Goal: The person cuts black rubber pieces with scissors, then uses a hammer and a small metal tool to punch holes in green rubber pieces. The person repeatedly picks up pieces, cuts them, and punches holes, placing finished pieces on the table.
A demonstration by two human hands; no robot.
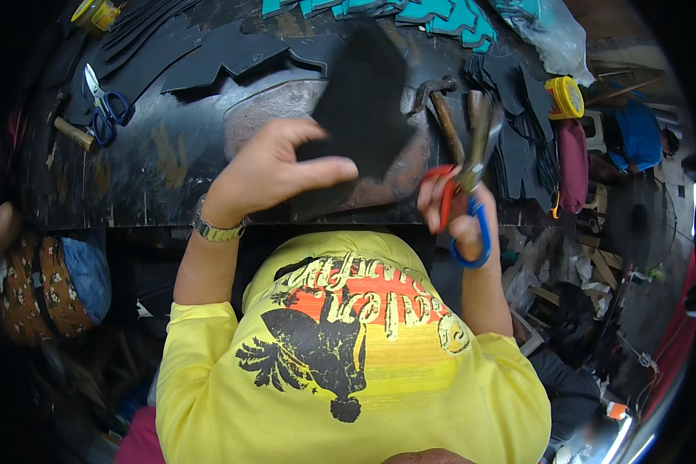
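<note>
My left hand (274,166), with a metal watch on its wrist, pinches a dark, flat sheet piece (367,100) between thumb and fingers. The piece is blurred and tilts up over the table, its lower part near the thumb. My right hand (460,213) grips scissors (472,179) with one red and one blue handle loop, the fingers through the loops. The blades point away from me, to the right of the piece, and are smeared by motion, so how far apart they stand is unclear.
On the dark table (139,185) lie blue-handled scissors (104,112), a hammer (441,108), several black cut pieces (247,68) and teal pieces (437,14). A yellow tub (564,97) and clear plastic bag (545,35) are at the right. Another person (50,286) is at the left.
</note>
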